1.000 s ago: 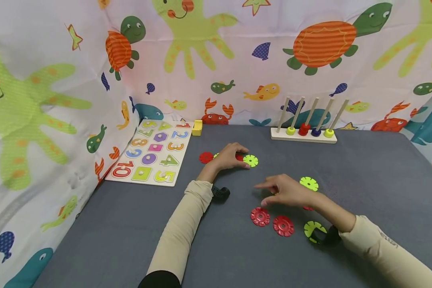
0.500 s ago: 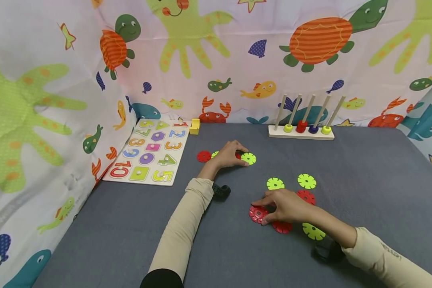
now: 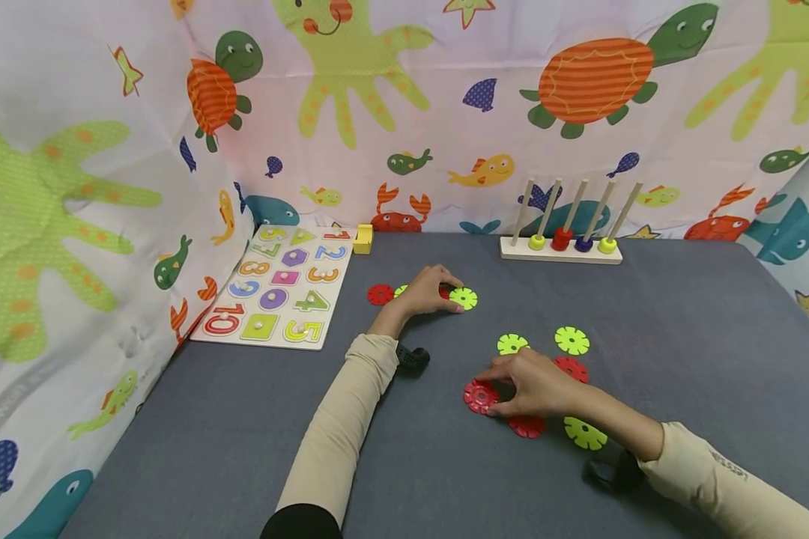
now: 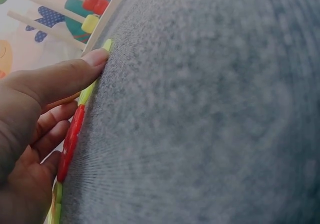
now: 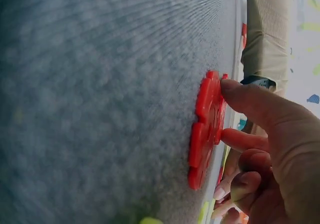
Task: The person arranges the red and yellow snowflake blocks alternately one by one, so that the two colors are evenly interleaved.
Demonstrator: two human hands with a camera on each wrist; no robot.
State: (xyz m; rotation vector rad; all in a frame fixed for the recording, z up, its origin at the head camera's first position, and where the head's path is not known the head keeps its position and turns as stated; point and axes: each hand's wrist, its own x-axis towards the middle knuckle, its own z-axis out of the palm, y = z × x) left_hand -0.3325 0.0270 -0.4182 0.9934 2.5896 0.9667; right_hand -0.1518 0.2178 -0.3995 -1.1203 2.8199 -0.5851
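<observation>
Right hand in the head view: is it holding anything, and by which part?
The right hand pinches the leftmost red notched disc of the nearer group by its outer rim.

Number board (image 3: 292, 300), worktop's (image 3: 431, 471) far-left corner: 1, 2, 3, 4, 5, 8, 10. Right sleeve (image 3: 731, 468) lettering illegible.

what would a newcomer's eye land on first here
Probably the large orange-shelled turtle on the backdrop, upper right in the head view. Next, likely the right hand pinching a red disc on the grey table, and the left hand, farther back, pinching a yellow-green disc. A wooden peg stand may come third, at the table's far edge.
</observation>
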